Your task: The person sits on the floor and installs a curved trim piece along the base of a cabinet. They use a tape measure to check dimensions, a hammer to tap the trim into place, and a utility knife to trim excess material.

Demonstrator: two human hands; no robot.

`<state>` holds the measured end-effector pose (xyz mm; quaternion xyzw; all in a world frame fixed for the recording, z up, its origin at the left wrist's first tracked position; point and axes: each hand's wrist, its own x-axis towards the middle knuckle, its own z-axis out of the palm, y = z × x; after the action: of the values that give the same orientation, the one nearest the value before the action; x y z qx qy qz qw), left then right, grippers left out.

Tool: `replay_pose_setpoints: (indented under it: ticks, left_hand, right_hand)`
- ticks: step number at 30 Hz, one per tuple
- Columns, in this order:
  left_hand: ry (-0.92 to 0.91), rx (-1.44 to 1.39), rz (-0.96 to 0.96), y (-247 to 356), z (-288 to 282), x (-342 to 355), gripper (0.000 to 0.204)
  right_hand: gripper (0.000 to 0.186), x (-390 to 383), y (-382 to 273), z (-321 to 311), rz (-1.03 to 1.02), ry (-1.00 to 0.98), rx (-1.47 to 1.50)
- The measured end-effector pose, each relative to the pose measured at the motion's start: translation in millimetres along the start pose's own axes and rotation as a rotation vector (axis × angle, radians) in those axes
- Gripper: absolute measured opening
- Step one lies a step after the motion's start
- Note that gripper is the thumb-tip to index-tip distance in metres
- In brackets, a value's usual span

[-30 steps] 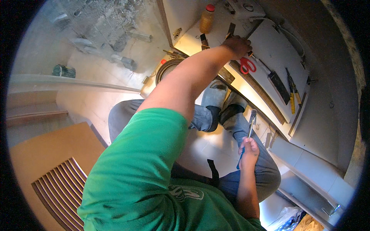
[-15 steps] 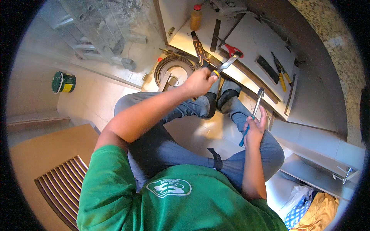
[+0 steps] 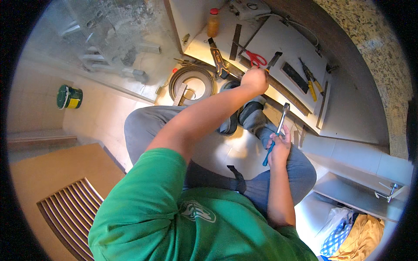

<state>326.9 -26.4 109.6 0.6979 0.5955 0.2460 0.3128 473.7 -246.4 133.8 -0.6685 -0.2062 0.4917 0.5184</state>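
Observation:
My left hand (image 3: 255, 81) is stretched forward over the front edge of the cabinet base, closed around a chisel. The chisel blade (image 3: 275, 59), dark from this angle, sticks out beyond my fist; the fist hides most of the handle. Close by, red-handled scissors (image 3: 255, 58) lie on the board. My right hand (image 3: 279, 148), above my right knee, is closed around a hand tool with a teal handle (image 3: 268, 154) and metal shaft (image 3: 282, 117). Its small metal head points away from me; its exact kind is unclear.
On the cabinet base lie a utility knife (image 3: 219, 59), a dark strip (image 3: 235, 42), a dark block (image 3: 294, 77), yellow-handled tools (image 3: 311, 87) and a bottle (image 3: 213, 24). A coiled edging band (image 3: 173, 82) rests left of my feet. A green bucket (image 3: 69, 97) stands left.
My left hand has moved right and forward with the chisel, from above my feet to the cabinet edge. My right hand still holds its tool. The view has shifted slightly.

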Motion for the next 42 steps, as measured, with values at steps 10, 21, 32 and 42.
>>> replay_pose_setpoints:
  ticks: [10,21,32,42]
  left_hand:
    - [0.003,0.322,-0.123,20.5,68.4,104.1,0.036]
    - [0.126,0.307,0.128,-9.4,51.7,103.3,0.036]
    - [0.162,0.321,0.258,-128.7,-39.2,30.0,0.031]
    - [0.476,0.125,-0.325,-135.8,-28.6,23.0,0.064]
  right_hand:
    - [0.065,10.8,3.8,-3.6,0.084,0.028,-0.018]
    - [0.063,10.9,3.2,0.2,0.083,-0.035,0.004]
    - [0.063,10.1,1.5,5.2,0.054,-0.081,0.022]
    - [0.061,12.3,1.7,1.4,0.077,-0.093,-0.014]
